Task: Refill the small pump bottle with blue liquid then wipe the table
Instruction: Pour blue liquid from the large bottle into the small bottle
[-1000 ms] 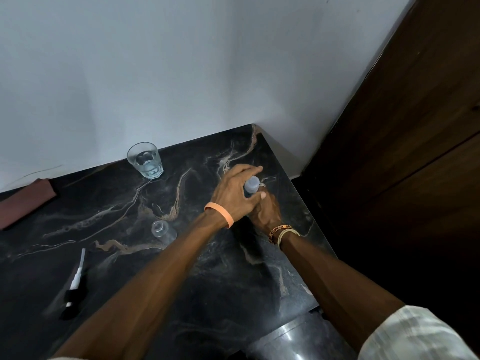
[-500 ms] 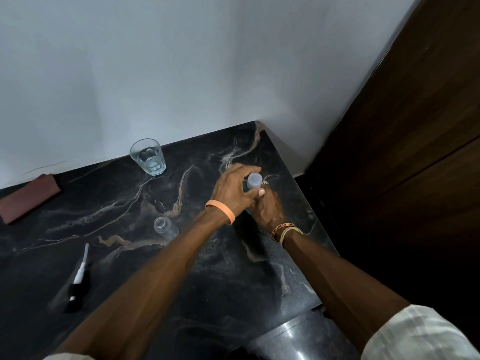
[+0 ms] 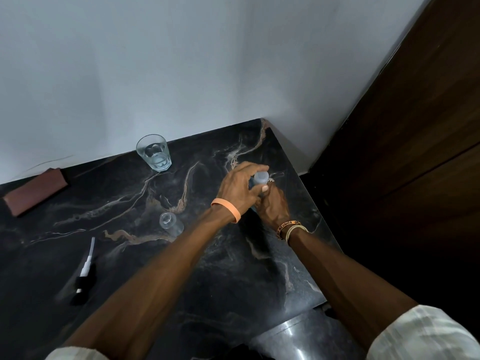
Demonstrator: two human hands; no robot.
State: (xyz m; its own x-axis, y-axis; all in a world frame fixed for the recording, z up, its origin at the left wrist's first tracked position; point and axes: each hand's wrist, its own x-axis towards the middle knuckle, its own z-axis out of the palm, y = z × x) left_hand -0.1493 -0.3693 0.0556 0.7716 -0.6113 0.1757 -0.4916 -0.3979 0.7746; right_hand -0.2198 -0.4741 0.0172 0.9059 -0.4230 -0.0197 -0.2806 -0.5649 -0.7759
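On the dark marble table (image 3: pixel 233 281), near its far right corner, my left hand (image 3: pixel 237 187) grips the pale cap (image 3: pixel 260 178) of a bottle of blue liquid from above. My right hand (image 3: pixel 272 206) is wrapped around that bottle's body, which is almost fully hidden; only a sliver of blue shows. The small clear pump bottle (image 3: pixel 170 223) stands open and uncapped left of my left forearm. Its pump head with the white tube (image 3: pixel 84 271) lies flat near the table's left side.
A drinking glass (image 3: pixel 155 153) with some clear liquid stands by the back wall. A reddish-brown folded cloth (image 3: pixel 35 192) lies at the far left against the wall. The table's right edge drops off beside a dark wooden panel (image 3: pixel 415 152).
Both hands stay on the blue-liquid bottle; my left fingers have shifted slightly around the cap. The view has drifted a little, nothing else on the table has moved.
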